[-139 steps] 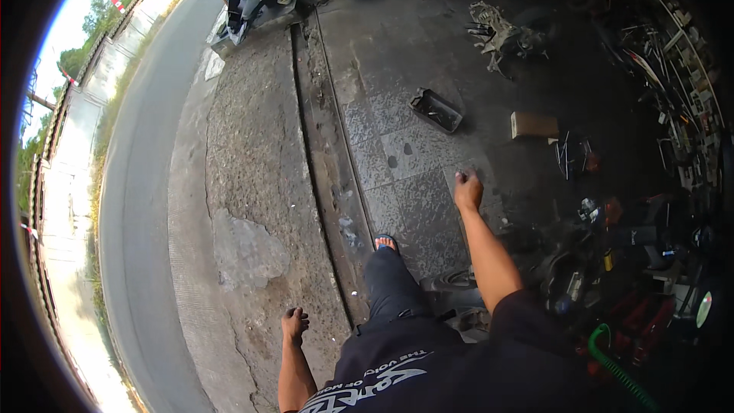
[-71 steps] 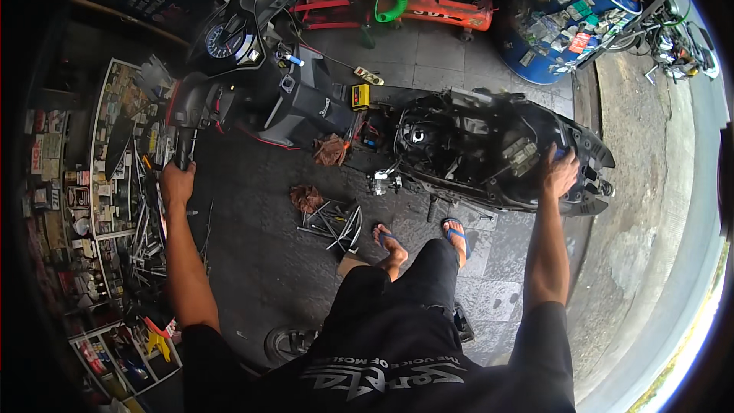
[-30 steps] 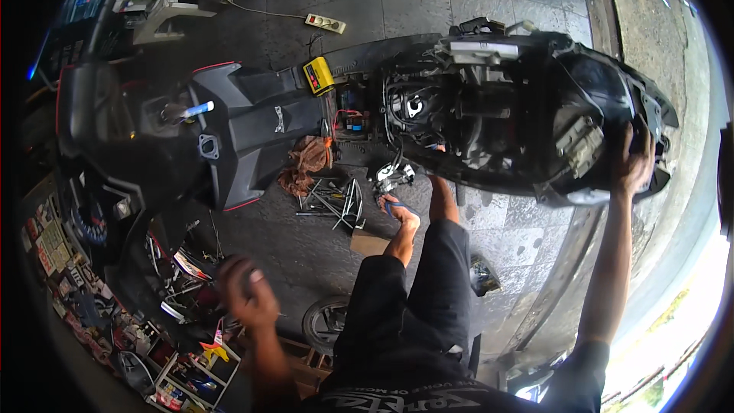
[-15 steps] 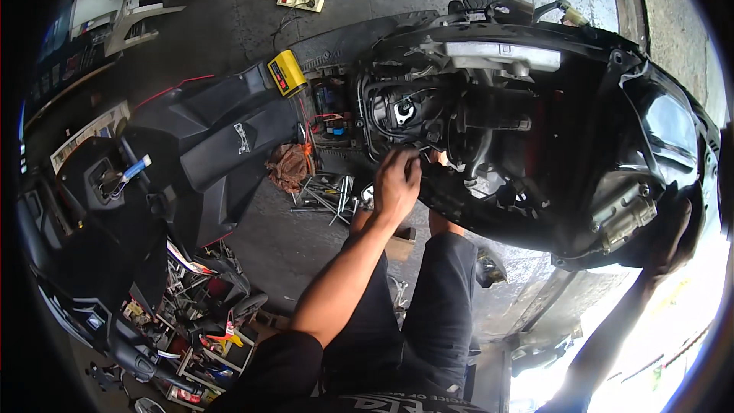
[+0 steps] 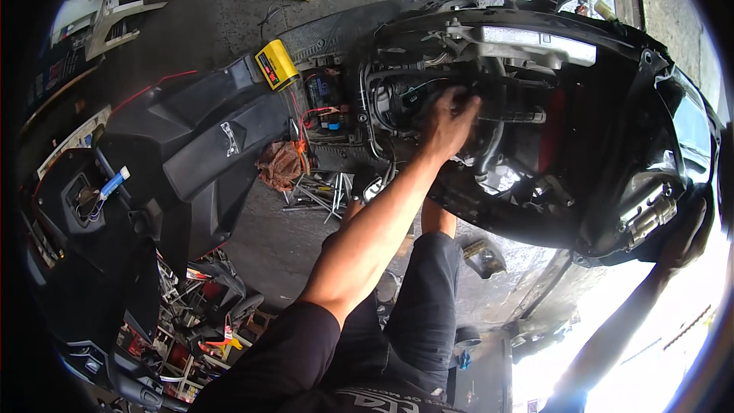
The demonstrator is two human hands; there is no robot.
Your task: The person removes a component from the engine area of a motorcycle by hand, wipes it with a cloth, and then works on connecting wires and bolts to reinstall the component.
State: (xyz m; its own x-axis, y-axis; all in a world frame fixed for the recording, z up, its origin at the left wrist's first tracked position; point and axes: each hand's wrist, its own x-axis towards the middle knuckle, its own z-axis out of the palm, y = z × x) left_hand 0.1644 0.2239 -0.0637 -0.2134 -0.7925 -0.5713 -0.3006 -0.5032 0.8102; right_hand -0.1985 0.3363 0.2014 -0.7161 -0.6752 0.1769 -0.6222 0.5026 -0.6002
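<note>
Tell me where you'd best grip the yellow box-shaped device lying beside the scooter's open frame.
Take the yellow box-shaped device across its two long sides, coming from above. Its flat face lies up and open. A red wire seems to trail from its lower end, so I'd avoid that end. The left hand is nearest, inside the scooter's open frame.

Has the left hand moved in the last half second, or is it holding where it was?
Yes. The left hand has gone further into the scooter's open engine bay, from the near edge of the opening to deep among the black hoses, away from the yellow box.
</note>
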